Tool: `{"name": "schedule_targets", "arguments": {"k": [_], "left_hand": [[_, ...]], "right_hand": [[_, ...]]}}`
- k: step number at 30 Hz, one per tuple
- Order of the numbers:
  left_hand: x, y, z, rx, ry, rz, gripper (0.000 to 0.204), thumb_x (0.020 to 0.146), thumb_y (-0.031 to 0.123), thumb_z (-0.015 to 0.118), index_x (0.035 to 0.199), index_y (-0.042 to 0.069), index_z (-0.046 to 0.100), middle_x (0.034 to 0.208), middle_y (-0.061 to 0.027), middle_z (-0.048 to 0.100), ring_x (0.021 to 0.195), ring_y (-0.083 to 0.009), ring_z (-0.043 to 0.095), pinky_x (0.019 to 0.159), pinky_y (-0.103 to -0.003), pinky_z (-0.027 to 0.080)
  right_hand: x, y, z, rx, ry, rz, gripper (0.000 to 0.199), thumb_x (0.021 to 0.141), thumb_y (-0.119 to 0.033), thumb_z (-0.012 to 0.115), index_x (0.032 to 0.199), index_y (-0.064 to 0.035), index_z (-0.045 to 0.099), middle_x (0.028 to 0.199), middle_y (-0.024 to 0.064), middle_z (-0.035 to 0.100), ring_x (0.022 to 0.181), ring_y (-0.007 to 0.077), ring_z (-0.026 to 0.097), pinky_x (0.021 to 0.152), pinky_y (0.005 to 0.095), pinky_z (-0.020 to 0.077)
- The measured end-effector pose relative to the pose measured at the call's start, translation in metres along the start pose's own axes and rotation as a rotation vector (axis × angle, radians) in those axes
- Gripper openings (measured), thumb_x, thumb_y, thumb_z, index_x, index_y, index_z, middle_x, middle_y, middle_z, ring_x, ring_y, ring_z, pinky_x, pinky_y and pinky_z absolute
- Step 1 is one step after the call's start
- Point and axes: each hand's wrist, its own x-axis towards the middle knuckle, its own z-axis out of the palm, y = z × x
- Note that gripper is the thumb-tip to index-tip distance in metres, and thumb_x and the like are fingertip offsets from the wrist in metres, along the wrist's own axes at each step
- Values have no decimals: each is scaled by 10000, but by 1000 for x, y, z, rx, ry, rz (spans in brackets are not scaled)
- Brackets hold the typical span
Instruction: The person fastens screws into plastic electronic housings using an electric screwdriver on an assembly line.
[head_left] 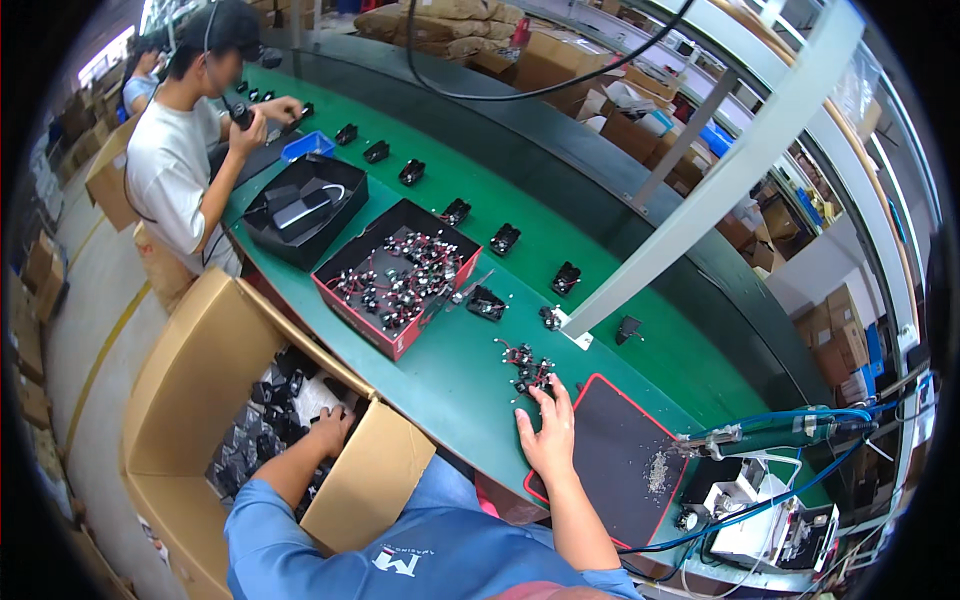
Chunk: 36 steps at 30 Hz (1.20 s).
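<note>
My left hand (pixel 331 430) reaches down into an open cardboard box (pixel 345 505), among black plastic parts (pixel 275 405) and clear plastic bags. Its fingers are mostly hidden there, so a grip cannot be made out. On the green bench my right hand (pixel 549 432) has its fingers apart, its fingertips at a small pile of parts with red wires (pixel 527 368). Beside that hand lies a dark mat with a red rim (pixel 597 380), with many tiny silvery pieces (pixel 657 472) on it.
A red-and-black tray (pixel 400 345) holds many wired parts. Beyond it stands a black bin (pixel 290 245). Black assemblies (pixel 505 238) line the green belt. A white post (pixel 690 190) rises from the bench. A powered screwdriver (pixel 790 436) and cables are at right. A co-worker (pixel 185 150) works far left.
</note>
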Motion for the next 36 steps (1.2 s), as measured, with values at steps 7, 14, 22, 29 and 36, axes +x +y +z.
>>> {"name": "schedule_targets", "arguments": {"k": [7, 14, 22, 29, 36], "left_hand": [[-14, 15, -34, -79, 25, -117, 581, 942, 407, 637, 1462, 178, 519, 1491, -228, 456, 1306, -538, 440, 1064, -601, 433], [-3, -5, 6, -169, 186, -154, 471, 946, 365, 637, 1399, 253, 582, 1432, -178, 473, 1275, -541, 453, 1017, -576, 522], [-109, -9, -100, -445, 589, -158, 840, 553, 202, 937, 1322, 128, 606, 1378, -167, 538, 1333, -387, 480, 1148, -497, 363], [-195, 100, -279, -617, 1019, 278, 751, 680, 35, 802, 1386, 76, 548, 1451, -138, 501, 1371, -350, 490, 1166, -435, 381], [-103, 212, -302, -226, 716, 707, 773, 682, -22, 772, 1408, 145, 564, 1469, -132, 485, 1355, -397, 449, 1094, -474, 476]], "right_hand": [[3, 1, 1, 0, 14, -39, 456, 850, -151, 787, 1279, -90, 644, 1527, 233, 461, 1370, 442, 497, 1132, 529, 426], [-1, 2, 0, 15, 27, -61, 429, 850, -149, 788, 1252, -91, 651, 1517, 219, 479, 1363, 432, 506, 1153, 548, 405], [-1, 6, 3, 56, 6, -26, 456, 862, -157, 775, 1280, -60, 620, 1523, 230, 464, 1391, 435, 478, 1164, 546, 389], [14, 4, 2, 185, 158, 90, 580, 868, -108, 774, 1379, -26, 513, 1490, 217, 501, 1370, 403, 521, 1143, 467, 440], [63, -2, -7, 68, 236, -186, 124, 844, -88, 753, 965, -98, 731, 991, 43, 725, 1015, 289, 642, 847, 421, 482]]}}
